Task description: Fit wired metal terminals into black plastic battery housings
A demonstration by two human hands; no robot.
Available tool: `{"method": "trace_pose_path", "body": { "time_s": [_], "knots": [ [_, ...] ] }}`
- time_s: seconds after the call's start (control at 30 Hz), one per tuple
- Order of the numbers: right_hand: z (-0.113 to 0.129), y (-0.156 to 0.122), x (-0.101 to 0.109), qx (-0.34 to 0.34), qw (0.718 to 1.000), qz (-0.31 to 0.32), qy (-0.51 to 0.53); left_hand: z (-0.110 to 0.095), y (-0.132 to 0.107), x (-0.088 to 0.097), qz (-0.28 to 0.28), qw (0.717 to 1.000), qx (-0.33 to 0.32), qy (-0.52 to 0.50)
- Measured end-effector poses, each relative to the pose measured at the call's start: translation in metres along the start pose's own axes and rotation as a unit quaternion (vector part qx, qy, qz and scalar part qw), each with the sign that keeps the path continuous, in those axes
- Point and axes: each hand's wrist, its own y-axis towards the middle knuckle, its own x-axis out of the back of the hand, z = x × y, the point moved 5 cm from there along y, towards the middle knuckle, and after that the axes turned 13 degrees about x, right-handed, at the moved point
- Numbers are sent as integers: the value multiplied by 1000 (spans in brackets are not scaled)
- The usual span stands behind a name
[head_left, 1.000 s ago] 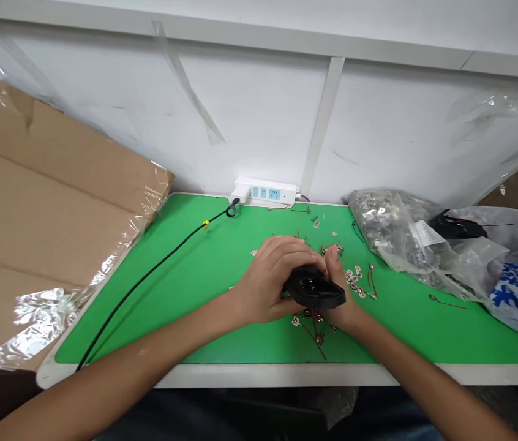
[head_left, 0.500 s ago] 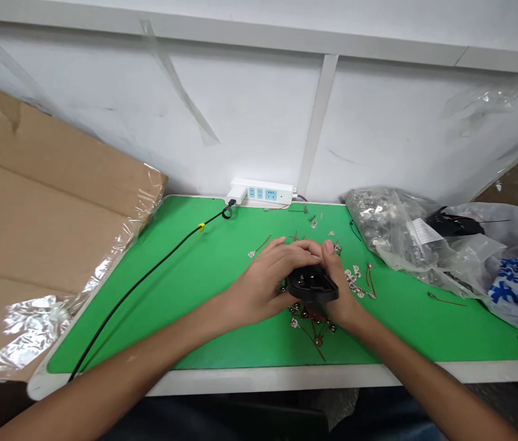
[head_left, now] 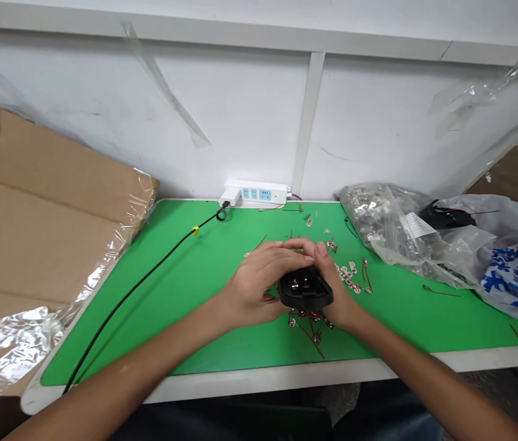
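A black plastic housing, with a hollow end facing me and small metal bits inside, is held above the green mat. My left hand closes on it from the left, fingers laid across its far part. My right hand grips its right side, thumb pointing up and away. The fingers cover the far part of the housing. Below and behind the hands lie small metal contacts with red wires. To the right is a cluster of loose metal contact plates.
A white power strip stands against the wall, with a black cable running to the left front. A cardboard box leans in at left. On the right sit a clear bag of metal parts and a white printed plastic bag.
The whole view has shifted slightly. The housing's end has tipped so that more of its hollow inside faces me. Both hands still hold it.
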Motion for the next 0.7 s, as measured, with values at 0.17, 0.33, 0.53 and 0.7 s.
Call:
{"method": "trace_pose_path", "body": {
  "time_s": [0.17,0.33,0.53,0.7],
  "knots": [
    [-1,4,0,-7,996,-30,80,-9,-2,-1,10,993,-108,36],
    [-11,3,-6,-111,976,-56,177,-11,-1,-1,-24,985,-150,82],
    [-11,2,-7,-126,970,-52,200,-9,0,-1,-24,983,-146,108],
    [-11,3,-4,-118,977,-54,170,-10,1,-1,-12,978,-167,120]
  ]
}}
